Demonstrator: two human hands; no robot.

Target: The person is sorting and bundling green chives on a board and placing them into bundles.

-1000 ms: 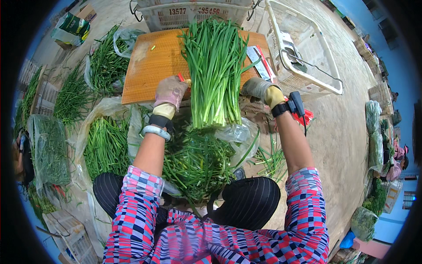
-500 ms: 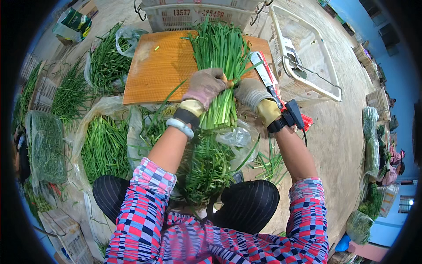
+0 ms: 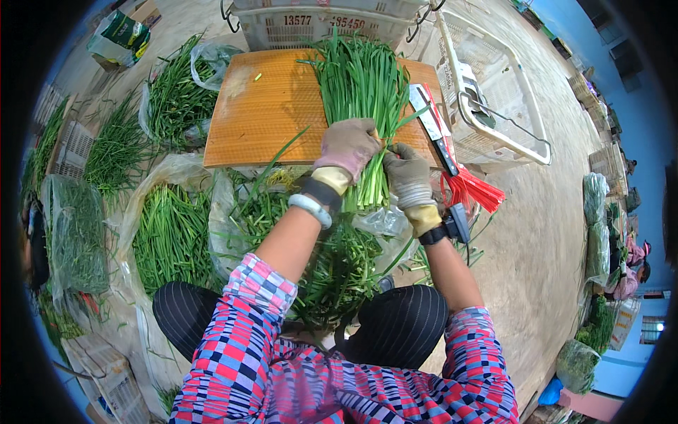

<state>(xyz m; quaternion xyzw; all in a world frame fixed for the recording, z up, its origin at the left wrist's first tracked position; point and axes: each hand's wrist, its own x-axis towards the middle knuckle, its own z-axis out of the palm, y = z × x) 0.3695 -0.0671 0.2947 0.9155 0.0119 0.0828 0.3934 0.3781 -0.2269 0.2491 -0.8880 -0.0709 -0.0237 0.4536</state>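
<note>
A thick bunch of garlic chives point(image 3: 360, 85) lies across the wooden board point(image 3: 265, 106), leaves pointing away and pale stems hanging over the near edge. My left hand point(image 3: 349, 147), in a dirty knit glove, is closed around the bunch at its middle. Beside the stems on the right, my gloved right hand point(image 3: 409, 173) has its fingers pinched together against the bunch; whatever is between them is hidden. A knife point(image 3: 432, 127) with a black handle rests at the board's right edge. Red flat strips point(image 3: 474, 189) lie under its handle and stick out past the board.
Stacked pale crates point(image 3: 318, 32) stand behind the board, and an open white basket point(image 3: 533, 145) is to its right. Loose chives point(image 3: 332, 272) pile up between my knees. At left, plastic bags hold more greens point(image 3: 173, 240). A green bag point(image 3: 116, 39) sits far left.
My right hand has drawn down and turned slightly beside the stems, uncovering the knife handle and red strips. My left hand still grips the bunch; the view has shifted slightly.
</note>
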